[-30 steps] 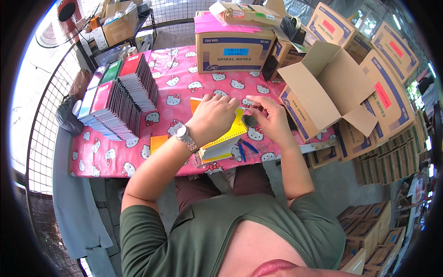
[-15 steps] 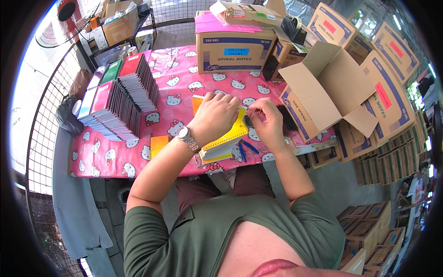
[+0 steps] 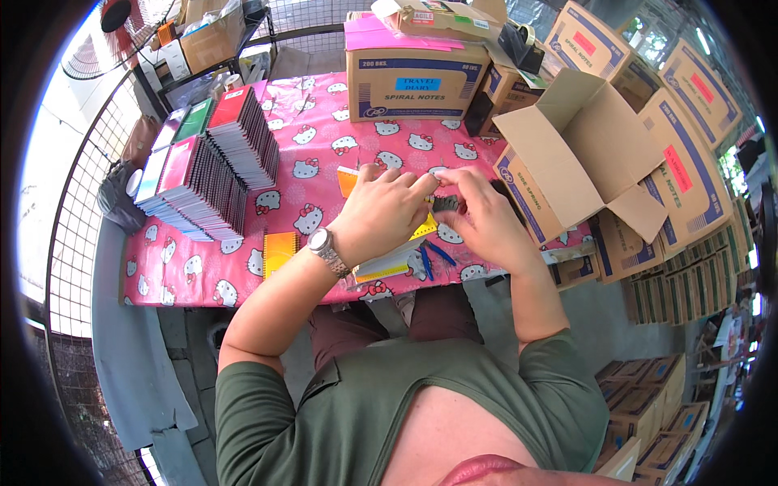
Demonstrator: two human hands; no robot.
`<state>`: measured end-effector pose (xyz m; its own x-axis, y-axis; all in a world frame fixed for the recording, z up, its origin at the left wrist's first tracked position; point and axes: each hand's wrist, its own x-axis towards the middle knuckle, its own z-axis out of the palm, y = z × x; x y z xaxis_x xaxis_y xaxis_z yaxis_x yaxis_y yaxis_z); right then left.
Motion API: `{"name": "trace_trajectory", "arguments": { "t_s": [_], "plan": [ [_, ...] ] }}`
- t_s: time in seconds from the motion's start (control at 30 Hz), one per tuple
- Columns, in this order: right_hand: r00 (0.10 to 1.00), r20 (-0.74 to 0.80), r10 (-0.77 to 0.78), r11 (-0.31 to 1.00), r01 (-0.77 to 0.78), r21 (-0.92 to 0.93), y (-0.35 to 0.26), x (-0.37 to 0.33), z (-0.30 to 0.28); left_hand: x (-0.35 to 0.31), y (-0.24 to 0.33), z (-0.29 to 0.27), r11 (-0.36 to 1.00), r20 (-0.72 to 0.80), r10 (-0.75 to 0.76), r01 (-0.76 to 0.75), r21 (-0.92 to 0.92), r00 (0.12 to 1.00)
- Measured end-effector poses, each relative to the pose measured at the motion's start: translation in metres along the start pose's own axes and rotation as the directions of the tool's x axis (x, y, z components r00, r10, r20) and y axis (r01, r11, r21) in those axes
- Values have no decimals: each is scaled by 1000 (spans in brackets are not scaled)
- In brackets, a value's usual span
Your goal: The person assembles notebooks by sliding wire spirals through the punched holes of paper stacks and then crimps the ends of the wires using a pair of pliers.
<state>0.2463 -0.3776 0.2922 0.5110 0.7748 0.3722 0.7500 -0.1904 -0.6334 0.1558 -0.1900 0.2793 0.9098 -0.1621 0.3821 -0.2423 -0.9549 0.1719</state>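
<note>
My left hand (image 3: pixel 387 206), a watch on its wrist, is closed over a small orange-yellow notebook (image 3: pixel 347 181); one corner of it shows past the knuckles. My right hand (image 3: pixel 484 212) meets the notebook's right end with bent fingers pinched together; what they hold is too small to tell. Below both hands lies a stack of yellow spiral notebooks (image 3: pixel 387 265), partly covered by the left hand and wrist. Blue-handled pliers (image 3: pixel 434 257) rest just right of the stack. Another yellow spiral notebook (image 3: pixel 280 253) lies flat left of my left wrist.
Tall stacks of red, green and blue spiral notebooks (image 3: pixel 203 182) stand at the left of the pink patterned tablecloth (image 3: pixel 304 134). A closed carton (image 3: pixel 417 85) sits at the back. An open carton (image 3: pixel 559 170) stands at the right, with more cartons (image 3: pixel 685 162) beyond it.
My right hand has turned and shifted slightly right, its fingers reaching over the notebook's end. The left hand has moved slightly toward it, fingers still curled around the notebook.
</note>
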Motion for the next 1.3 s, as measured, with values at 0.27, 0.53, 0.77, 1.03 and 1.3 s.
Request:
{"name": "trace_trajectory", "arguments": {
  "t_s": [0.27,0.53,0.77,1.03,1.3],
  "plan": [
    [809,-159,566,771,-588,-244,262,33,108,6,-11,-3,990,103,18,-3,-144,994],
    [885,299,357,681,-466,565,202,60,49,-14,-21,11,968,-54,-250,249,-23,967],
    [764,632,-131,853,-237,464,87,69,-38,1,-10,10,990,-45,-117,112,-91,992],
    [765,593,-252,716,-265,646,78,83,-40,-11,-50,8,941,-182,-154,88,-328,971],
    [737,652,-176,783,-297,547,74,92,-29,-10,-59,14,874,-116,-147,73,-481,982]
  ]
}}
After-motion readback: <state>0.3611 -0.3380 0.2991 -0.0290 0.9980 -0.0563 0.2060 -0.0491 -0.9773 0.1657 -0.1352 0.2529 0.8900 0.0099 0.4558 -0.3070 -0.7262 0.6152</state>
